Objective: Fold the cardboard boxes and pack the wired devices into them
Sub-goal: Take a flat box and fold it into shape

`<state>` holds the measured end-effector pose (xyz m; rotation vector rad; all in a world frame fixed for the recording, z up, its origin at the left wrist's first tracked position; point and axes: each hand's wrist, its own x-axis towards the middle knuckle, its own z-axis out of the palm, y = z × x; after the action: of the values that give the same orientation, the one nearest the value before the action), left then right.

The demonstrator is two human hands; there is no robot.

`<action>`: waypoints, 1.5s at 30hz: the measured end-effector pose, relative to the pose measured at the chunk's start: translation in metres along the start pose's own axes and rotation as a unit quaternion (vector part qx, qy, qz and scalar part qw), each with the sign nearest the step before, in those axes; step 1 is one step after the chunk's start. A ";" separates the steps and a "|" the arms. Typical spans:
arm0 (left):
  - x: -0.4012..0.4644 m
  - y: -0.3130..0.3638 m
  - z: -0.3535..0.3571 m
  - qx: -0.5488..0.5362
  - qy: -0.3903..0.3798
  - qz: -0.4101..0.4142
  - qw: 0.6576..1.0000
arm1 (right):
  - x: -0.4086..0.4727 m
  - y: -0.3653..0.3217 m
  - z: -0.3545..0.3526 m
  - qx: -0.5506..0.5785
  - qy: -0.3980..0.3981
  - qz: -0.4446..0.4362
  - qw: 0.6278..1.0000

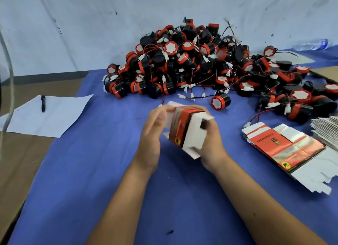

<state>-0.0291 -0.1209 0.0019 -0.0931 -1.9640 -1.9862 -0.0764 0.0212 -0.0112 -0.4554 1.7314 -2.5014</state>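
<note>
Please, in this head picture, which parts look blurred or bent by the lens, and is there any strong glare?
In the head view, the box and the left hand and right hand gripping it are smeared by motion; the pile of wired devices is fairly sharp; the wide lens bends the blue cloth edges; lighting is soft, with mild sheen on the flat boxes.

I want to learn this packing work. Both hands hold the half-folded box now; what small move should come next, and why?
Probably tuck the white flap in to close that end. The box is held between the left hand and right hand, the flap sticks out, and no device seems to be inside.
</note>
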 end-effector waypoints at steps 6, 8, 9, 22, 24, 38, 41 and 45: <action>-0.005 -0.014 -0.001 0.054 -0.118 -0.045 0.991 | 0.003 -0.001 0.001 0.101 0.098 0.086 0.986; -0.008 -0.015 0.010 0.078 -0.116 -0.020 0.990 | -0.001 -0.003 0.006 0.117 0.098 0.105 0.983; -0.008 -0.014 0.014 0.078 -0.092 -0.005 0.993 | -0.003 -0.006 0.008 0.127 0.093 0.123 0.980; 0.005 -0.011 -0.015 -0.111 0.090 -0.083 0.986 | -0.006 -0.015 0.010 -0.124 -0.076 0.054 0.988; 0.003 -0.007 -0.022 -0.089 0.015 -0.121 0.989 | -0.001 -0.016 0.004 -0.101 -0.090 0.056 0.989; -0.003 -0.010 0.010 0.086 0.056 -0.003 0.995 | -0.005 -0.006 0.009 -0.126 0.020 -0.015 0.992; -0.006 -0.016 0.022 0.206 0.041 0.144 0.967 | -0.009 -0.002 0.015 -0.128 0.068 -0.030 0.989; -0.006 -0.020 0.015 0.253 0.013 0.173 0.952 | -0.013 0.003 0.013 -0.242 0.046 -0.010 0.969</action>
<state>-0.0324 -0.1050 -0.0181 -0.2600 -2.1953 -1.2235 -0.0605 0.0114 -0.0125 -0.3843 2.3898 -2.1195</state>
